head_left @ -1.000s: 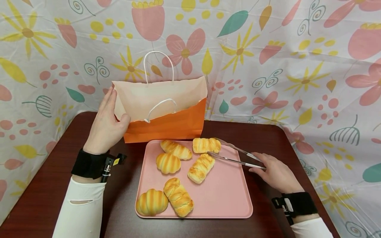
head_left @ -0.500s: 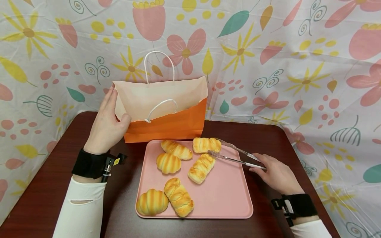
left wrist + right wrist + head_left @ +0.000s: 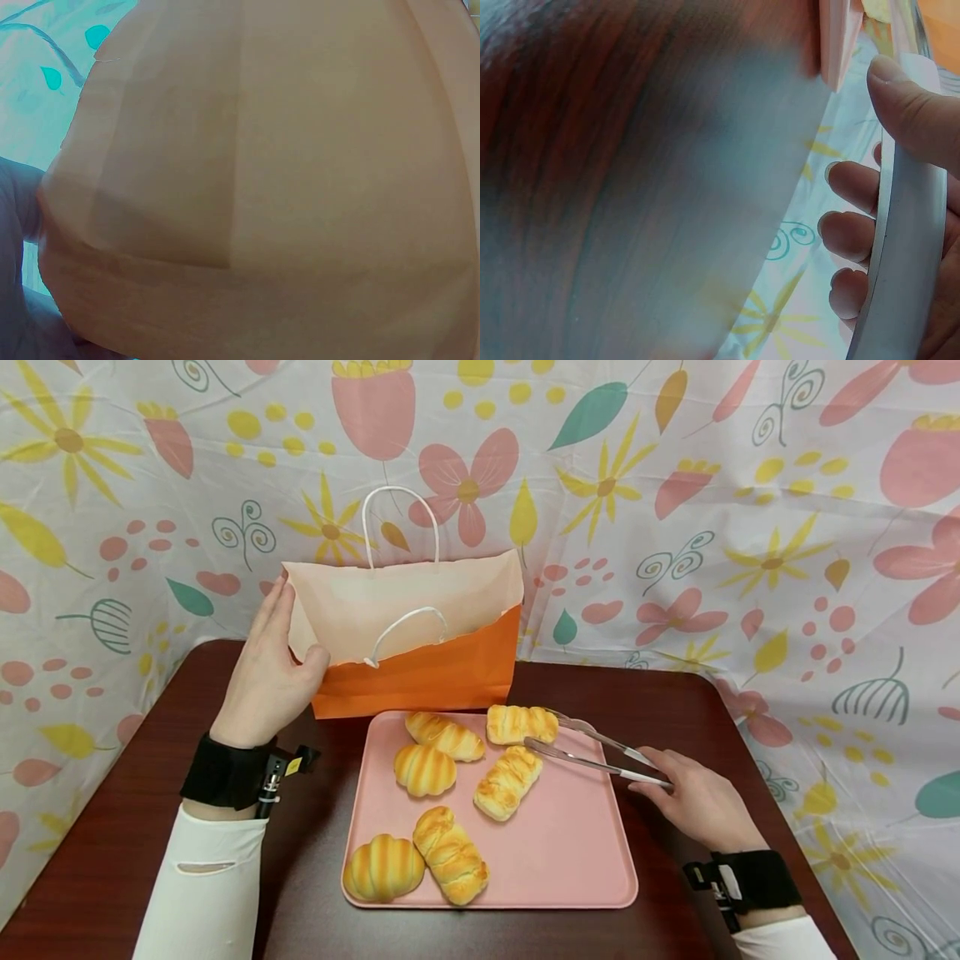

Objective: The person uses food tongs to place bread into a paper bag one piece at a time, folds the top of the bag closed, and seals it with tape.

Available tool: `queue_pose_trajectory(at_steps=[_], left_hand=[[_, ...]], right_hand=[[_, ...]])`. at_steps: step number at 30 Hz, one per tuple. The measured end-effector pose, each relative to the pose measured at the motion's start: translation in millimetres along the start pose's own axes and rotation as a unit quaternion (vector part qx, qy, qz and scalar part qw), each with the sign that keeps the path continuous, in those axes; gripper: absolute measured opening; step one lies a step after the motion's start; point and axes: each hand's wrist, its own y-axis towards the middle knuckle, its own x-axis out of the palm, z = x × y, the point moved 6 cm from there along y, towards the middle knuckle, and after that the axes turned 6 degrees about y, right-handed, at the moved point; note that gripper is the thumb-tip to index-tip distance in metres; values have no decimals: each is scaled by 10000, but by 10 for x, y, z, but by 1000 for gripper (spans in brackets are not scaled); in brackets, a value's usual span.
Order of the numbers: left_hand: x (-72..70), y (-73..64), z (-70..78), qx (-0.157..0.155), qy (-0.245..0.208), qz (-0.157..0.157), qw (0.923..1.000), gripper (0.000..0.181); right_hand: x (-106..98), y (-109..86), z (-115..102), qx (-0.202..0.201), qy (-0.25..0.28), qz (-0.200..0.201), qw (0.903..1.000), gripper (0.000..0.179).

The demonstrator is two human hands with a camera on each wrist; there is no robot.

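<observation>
An orange paper bag [image 3: 420,677] stands upright with its mouth open, showing a pale inside and white handles. My left hand [image 3: 272,672] lies flat along its left side, fingers straight and thumb apart; in the left wrist view the bag's side panel [image 3: 300,165] fills most of the picture. My right hand [image 3: 697,797] holds metal tongs [image 3: 585,762] with white grips, thumb on one arm in the right wrist view. The spread tong tips lie around the right end of a rectangular bread roll [image 3: 521,725] at the back of the pink tray [image 3: 562,860].
Several other bread pieces lie on the tray: a ridged roll [image 3: 425,770], a long roll [image 3: 444,737], a twisted roll [image 3: 507,783] close to the lower tong tip, and more at the front left. A flowered cloth [image 3: 637,510] hangs behind the dark table [image 3: 637,693].
</observation>
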Motion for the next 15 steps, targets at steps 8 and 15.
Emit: queue_pose_trajectory(at_steps=[8,15], left_hand=[[2,-3,2,-1,19,3,10000,81],[-4,2,7,-9,-4,-21,10000,81]], right_hand=[[2,-20,36,150,-1,-111,9998,55],[3,-27,54,276,47,-226,9994,55]])
